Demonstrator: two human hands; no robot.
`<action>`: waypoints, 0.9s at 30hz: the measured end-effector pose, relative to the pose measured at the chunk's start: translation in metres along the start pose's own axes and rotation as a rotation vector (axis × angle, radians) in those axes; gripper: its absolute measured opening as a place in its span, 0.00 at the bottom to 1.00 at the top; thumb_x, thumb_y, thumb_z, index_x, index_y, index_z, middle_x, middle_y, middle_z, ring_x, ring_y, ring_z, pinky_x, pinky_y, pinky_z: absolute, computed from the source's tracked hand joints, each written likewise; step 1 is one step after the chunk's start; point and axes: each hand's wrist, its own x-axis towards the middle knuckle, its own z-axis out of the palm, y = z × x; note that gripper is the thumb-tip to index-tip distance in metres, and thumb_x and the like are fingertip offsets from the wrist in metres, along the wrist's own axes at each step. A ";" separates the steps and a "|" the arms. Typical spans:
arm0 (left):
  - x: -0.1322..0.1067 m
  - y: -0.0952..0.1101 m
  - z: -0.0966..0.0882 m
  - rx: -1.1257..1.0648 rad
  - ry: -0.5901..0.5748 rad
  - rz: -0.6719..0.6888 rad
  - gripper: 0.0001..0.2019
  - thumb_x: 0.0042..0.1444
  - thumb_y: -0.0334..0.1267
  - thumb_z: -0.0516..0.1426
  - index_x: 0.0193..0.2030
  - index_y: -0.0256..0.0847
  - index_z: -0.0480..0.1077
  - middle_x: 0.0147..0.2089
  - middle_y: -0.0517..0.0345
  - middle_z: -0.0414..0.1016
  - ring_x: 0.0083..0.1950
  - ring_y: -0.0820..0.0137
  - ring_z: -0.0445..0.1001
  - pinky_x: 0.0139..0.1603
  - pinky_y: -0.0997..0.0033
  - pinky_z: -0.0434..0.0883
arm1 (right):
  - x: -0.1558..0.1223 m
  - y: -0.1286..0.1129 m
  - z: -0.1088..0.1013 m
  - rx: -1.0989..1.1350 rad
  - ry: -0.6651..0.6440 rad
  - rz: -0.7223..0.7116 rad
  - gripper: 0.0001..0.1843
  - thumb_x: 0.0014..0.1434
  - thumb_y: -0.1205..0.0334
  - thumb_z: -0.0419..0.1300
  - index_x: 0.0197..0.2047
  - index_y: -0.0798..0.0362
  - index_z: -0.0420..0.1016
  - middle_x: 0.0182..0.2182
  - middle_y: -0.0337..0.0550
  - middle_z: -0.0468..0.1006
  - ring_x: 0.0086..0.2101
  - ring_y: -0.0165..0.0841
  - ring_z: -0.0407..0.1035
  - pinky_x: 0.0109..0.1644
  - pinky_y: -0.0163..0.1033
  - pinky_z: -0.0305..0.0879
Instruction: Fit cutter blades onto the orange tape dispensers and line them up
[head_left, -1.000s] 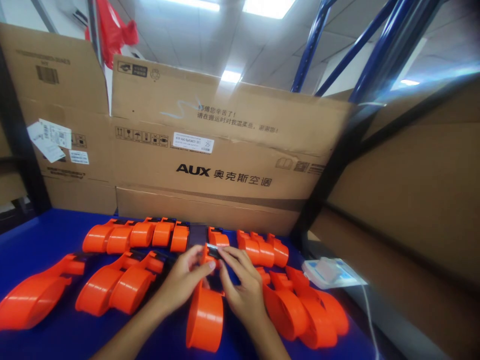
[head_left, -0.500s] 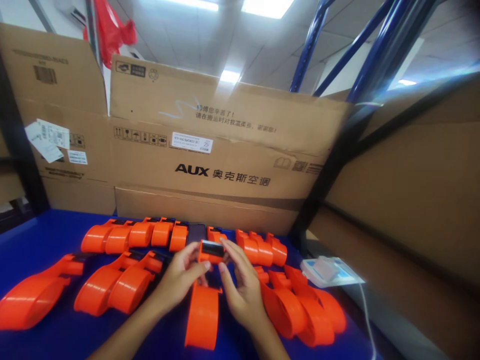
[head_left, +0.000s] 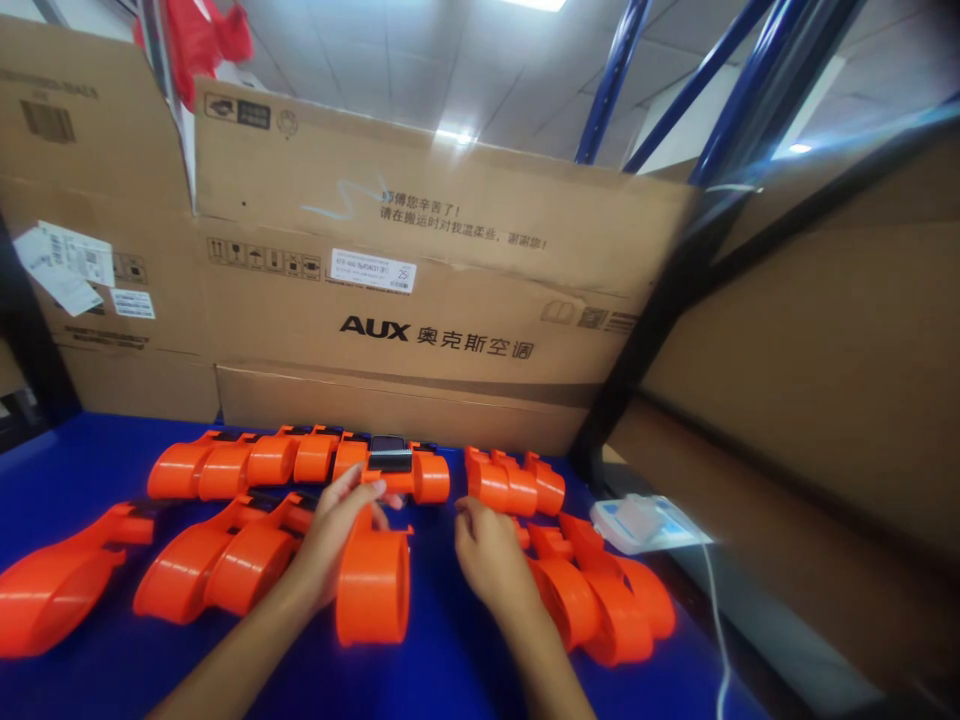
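My left hand [head_left: 330, 540] is closed round the narrow end of an orange tape dispenser [head_left: 373, 590] that lies on the blue table [head_left: 450, 660]. Its thumb and fingertips reach up to a black-topped orange piece [head_left: 390, 460] in the back row. To the right of the dispenser, my right hand [head_left: 487, 550] rests on the table, apart from it. Its fingers are curled and I see nothing in them. It lies just left of a cluster of orange dispensers [head_left: 600, 600].
Rows of orange dispensers lie at the back [head_left: 247, 465], back right [head_left: 514, 482] and left [head_left: 210, 570]. A large cardboard box [head_left: 420, 300] walls the far edge, and more cardboard stands at the right. A white device [head_left: 637, 520] with a cable sits at the table's right edge.
My right hand has let go and dropped to the table on the right. The dispenser has been lowered flat with my left hand still on it. The view has tilted slightly down.
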 end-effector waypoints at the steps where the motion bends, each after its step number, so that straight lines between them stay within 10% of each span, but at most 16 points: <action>1: 0.000 -0.001 0.000 0.006 -0.002 0.006 0.13 0.50 0.44 0.65 0.38 0.39 0.75 0.31 0.55 0.80 0.23 0.73 0.71 0.27 0.75 0.68 | -0.001 -0.001 0.001 0.039 -0.025 -0.018 0.17 0.63 0.71 0.50 0.41 0.53 0.80 0.32 0.48 0.84 0.36 0.40 0.79 0.39 0.37 0.67; 6: 0.000 -0.002 0.001 -0.004 0.015 0.009 0.12 0.51 0.44 0.65 0.38 0.39 0.75 0.31 0.55 0.80 0.23 0.73 0.71 0.26 0.75 0.69 | -0.001 -0.005 0.003 0.248 -0.124 -0.151 0.21 0.64 0.70 0.47 0.50 0.51 0.79 0.40 0.46 0.84 0.42 0.38 0.79 0.44 0.38 0.71; 27: -0.002 0.000 0.001 0.020 0.022 0.030 0.12 0.54 0.43 0.63 0.41 0.38 0.71 0.34 0.54 0.80 0.23 0.74 0.71 0.26 0.75 0.68 | 0.001 0.016 0.041 -0.116 -0.021 -0.031 0.12 0.63 0.71 0.53 0.43 0.52 0.76 0.43 0.53 0.76 0.44 0.44 0.70 0.48 0.44 0.63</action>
